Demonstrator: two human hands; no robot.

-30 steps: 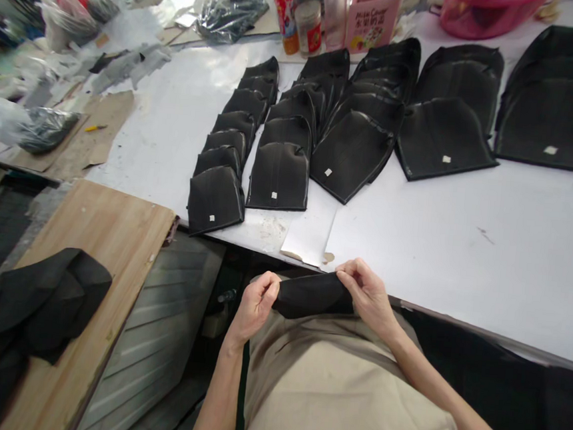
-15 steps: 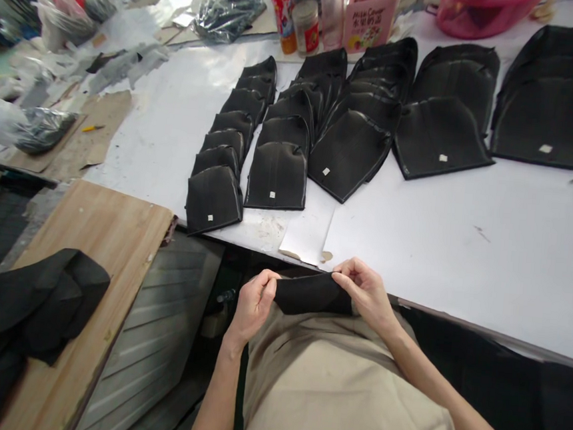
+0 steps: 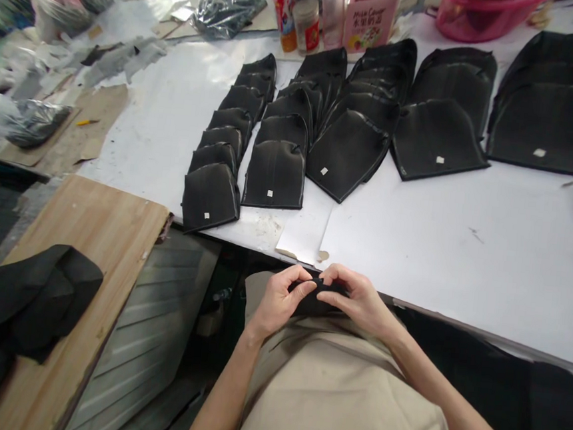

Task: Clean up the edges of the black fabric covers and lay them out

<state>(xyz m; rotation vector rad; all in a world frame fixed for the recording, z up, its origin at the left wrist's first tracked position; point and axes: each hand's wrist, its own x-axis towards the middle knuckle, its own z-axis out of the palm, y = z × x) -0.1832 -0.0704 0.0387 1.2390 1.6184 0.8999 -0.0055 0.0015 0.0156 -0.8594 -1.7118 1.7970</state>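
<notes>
The piece [image 3: 313, 304] is just off the counter's [image 3: 464, 244] near edge, over the apron [image 3: 351, 388]. The hands are almost together on it: the left hand [image 3: 282, 296] pinches its upper edge between thumb and forefinger, while the right hand's [image 3: 352, 298] thumb and forefinger stand a little apart at the same edge, how firmly I cannot tell.

The likeliest trouble is a slip. Only fingertips seem to bear the piece, so a loosened pinch could drop it below the counter's near edge. Black edges on black also make an uneven fold easy to miss, and the fingers hide much of it.

The front cover [image 3: 212, 195] lies right at the counter's near edge, left of the hands; a forearm swinging that way could knock it off. The bottle [image 3: 283, 10] toward the counter's far side could tip if the covers were shoved back.
</notes>
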